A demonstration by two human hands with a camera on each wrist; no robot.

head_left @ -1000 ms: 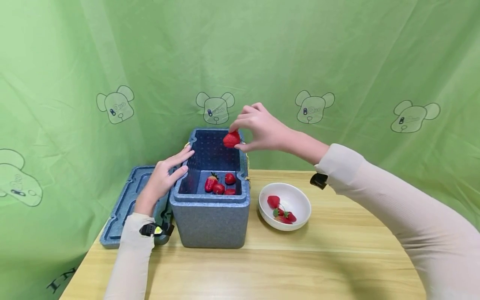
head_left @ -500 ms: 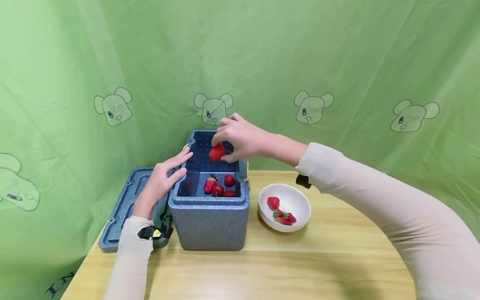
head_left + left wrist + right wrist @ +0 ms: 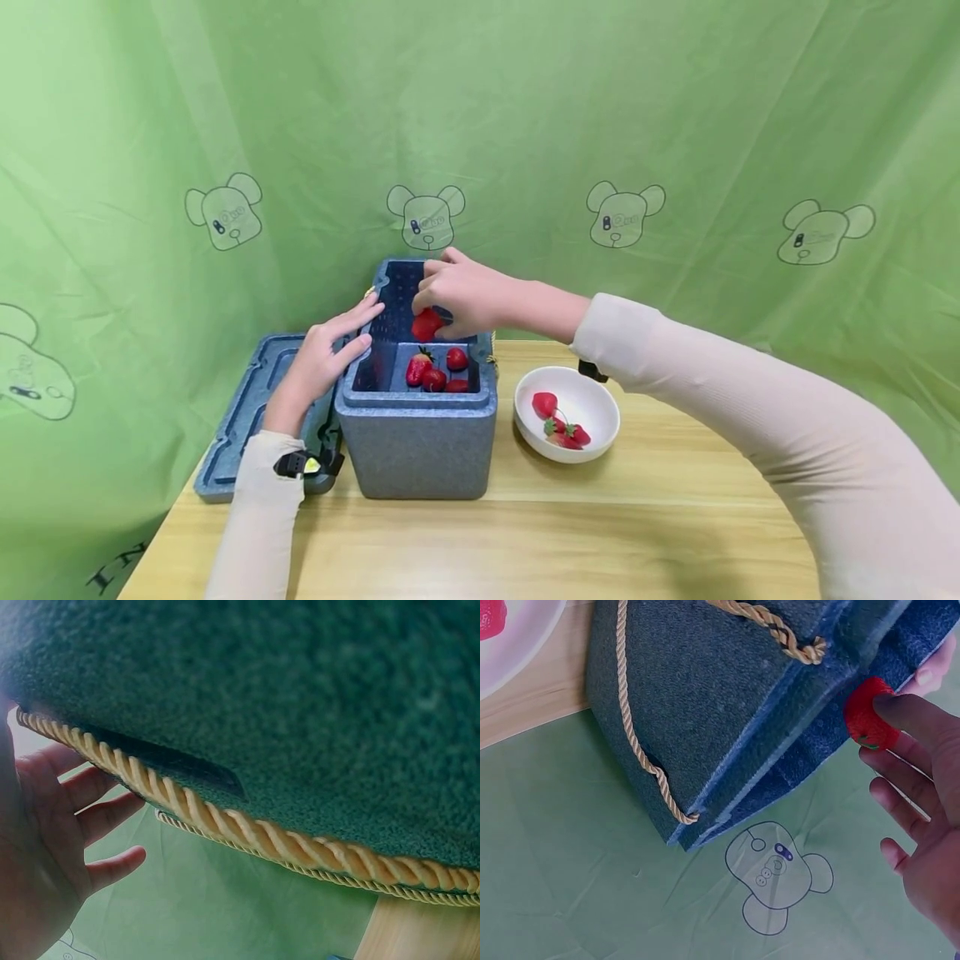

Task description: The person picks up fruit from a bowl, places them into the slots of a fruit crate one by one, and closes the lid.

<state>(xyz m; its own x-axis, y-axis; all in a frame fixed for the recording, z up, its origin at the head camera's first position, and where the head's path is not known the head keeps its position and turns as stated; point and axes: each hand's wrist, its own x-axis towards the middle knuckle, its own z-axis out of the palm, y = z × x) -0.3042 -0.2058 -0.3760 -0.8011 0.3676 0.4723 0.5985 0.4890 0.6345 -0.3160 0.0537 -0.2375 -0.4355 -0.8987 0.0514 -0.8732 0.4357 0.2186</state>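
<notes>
My right hand (image 3: 471, 293) pinches a red strawberry (image 3: 426, 325) between thumb and fingers, over the mouth of a grey-blue foam box (image 3: 420, 454). The right wrist view shows this strawberry (image 3: 870, 714) at the box's rim, its green end toward the palm. Several strawberries (image 3: 433, 380) lie on the floor of the box. My left hand (image 3: 321, 367) rests on the left rim with fingers extended. In the left wrist view, the left hand (image 3: 56, 840) has its fingers spread beside the box's side wall and a twisted yellow rope (image 3: 225, 825).
Right of the box stands a white bowl (image 3: 600, 404) with several strawberries inside. The box's lid (image 3: 232, 450) lies on the wooden table (image 3: 600, 533) at the left, partly behind my left forearm. A green curtain (image 3: 525, 100) with printed bear heads hangs behind.
My right hand has moved left and down with the strawberry, from the box's right rim to over its opening. The left hand has stayed on the rim.
</notes>
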